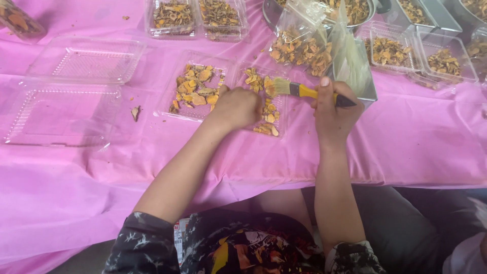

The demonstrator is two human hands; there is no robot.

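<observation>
The right hand (332, 109) is closed around the dark grip of a yellow-handled paintbrush with pale bristles (304, 91), thumb on top, likely for control. The brush lies nearly level, its long axis running left to right, bristles pointing left over the dried orange-brown slices (195, 89) in an open clear plastic clamshell tray (175, 104) on the pink-covered tabletop (416, 137). The left hand (237, 106) is curled into a loose fist on that tray (seemingly steadying it); whether it holds anything cannot be told.
</observation>
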